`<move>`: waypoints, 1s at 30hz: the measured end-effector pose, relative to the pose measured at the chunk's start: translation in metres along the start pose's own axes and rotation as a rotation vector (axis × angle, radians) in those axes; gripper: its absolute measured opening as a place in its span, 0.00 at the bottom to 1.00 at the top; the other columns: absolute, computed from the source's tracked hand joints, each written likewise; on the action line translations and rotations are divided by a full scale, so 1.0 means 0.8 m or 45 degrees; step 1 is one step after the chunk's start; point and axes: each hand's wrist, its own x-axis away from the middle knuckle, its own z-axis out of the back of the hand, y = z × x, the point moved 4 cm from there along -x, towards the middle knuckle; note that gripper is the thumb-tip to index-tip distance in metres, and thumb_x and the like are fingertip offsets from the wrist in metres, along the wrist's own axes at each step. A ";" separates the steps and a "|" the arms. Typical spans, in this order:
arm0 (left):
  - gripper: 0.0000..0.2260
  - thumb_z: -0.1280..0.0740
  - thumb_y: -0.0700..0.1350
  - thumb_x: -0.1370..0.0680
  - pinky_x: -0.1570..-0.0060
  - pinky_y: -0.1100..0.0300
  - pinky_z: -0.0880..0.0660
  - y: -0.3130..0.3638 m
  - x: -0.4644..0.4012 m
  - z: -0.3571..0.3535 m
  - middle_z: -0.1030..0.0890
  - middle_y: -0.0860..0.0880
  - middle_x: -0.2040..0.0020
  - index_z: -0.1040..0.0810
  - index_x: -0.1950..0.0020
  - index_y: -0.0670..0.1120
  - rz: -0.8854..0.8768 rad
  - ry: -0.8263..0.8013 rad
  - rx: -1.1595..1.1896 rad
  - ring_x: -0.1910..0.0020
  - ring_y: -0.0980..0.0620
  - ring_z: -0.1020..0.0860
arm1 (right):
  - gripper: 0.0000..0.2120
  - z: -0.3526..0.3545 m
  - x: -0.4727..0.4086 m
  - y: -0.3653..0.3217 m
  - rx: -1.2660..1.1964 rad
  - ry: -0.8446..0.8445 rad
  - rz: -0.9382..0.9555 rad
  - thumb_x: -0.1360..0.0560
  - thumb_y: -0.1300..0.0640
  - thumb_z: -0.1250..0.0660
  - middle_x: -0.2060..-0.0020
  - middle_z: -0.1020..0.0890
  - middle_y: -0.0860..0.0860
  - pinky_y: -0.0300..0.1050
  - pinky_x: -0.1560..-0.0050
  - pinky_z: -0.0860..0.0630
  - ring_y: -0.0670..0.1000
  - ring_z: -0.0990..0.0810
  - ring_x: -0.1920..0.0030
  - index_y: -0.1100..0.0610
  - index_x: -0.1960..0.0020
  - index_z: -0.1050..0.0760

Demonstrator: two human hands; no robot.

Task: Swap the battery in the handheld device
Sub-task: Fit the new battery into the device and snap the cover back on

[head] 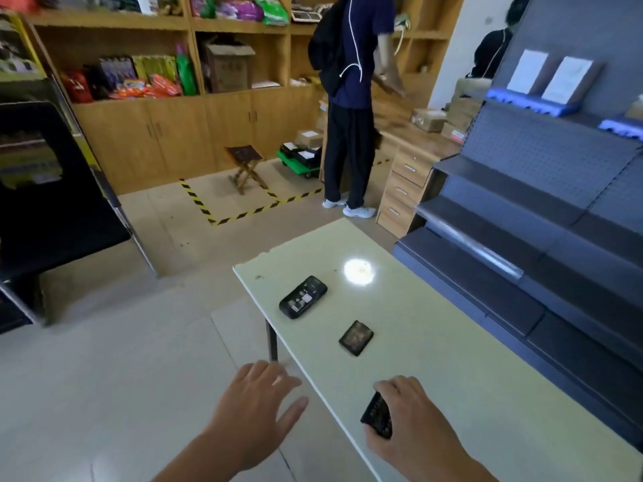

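A black handheld device (303,297) lies on the pale table (452,360) with its back open and the compartment showing. A flat black battery (356,337) lies on the table a little nearer to me. My right hand (414,422) is over the table's near part, shut on another flat black rectangular piece (376,415), which could be a battery or the back cover. My left hand (257,401) hovers with fingers spread just off the table's left edge, holding nothing.
Dark blue tiered shelving (542,238) stands along the table's right side. A person (351,99) stands by a wooden desk (410,168) beyond the table. A folding stool (245,165) sits inside floor tape. A black cabinet (45,189) is at the left.
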 end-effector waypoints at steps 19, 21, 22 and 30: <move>0.18 0.41 0.62 0.21 0.51 0.50 0.19 -0.214 -0.255 -0.066 0.16 0.53 0.54 0.13 0.49 0.55 -0.073 -0.414 -0.109 0.55 0.50 0.18 | 0.24 0.004 -0.291 -0.067 -0.035 0.133 -0.117 0.28 0.41 0.38 0.44 0.24 0.50 0.47 0.43 0.23 0.53 0.25 0.40 0.52 0.37 0.25; 0.20 0.41 0.62 0.22 0.52 0.50 0.19 -0.218 -0.276 -0.084 0.16 0.52 0.54 0.13 0.50 0.54 -0.067 -0.472 -0.112 0.56 0.49 0.18 | 0.22 -0.001 -0.300 -0.066 -0.111 0.151 -0.170 0.33 0.39 0.37 0.52 0.22 0.47 0.43 0.55 0.20 0.51 0.20 0.49 0.51 0.46 0.21; 0.21 0.42 0.62 0.22 0.52 0.50 0.19 -0.218 -0.287 -0.095 0.17 0.51 0.53 0.13 0.49 0.53 -0.057 -0.489 -0.110 0.55 0.49 0.18 | 0.22 -0.007 -0.304 -0.065 -0.152 0.147 -0.196 0.34 0.39 0.36 0.53 0.22 0.46 0.41 0.57 0.21 0.51 0.21 0.50 0.50 0.47 0.21; 0.35 0.44 0.68 0.21 0.35 0.54 0.29 -0.199 -0.339 -0.231 0.31 0.47 0.32 0.40 0.25 0.44 0.234 -0.833 -0.048 0.35 0.48 0.30 | 0.26 -0.032 -0.323 -0.040 -0.163 0.116 -0.376 0.41 0.40 0.31 0.56 0.20 0.49 0.43 0.65 0.17 0.53 0.17 0.55 0.51 0.47 0.21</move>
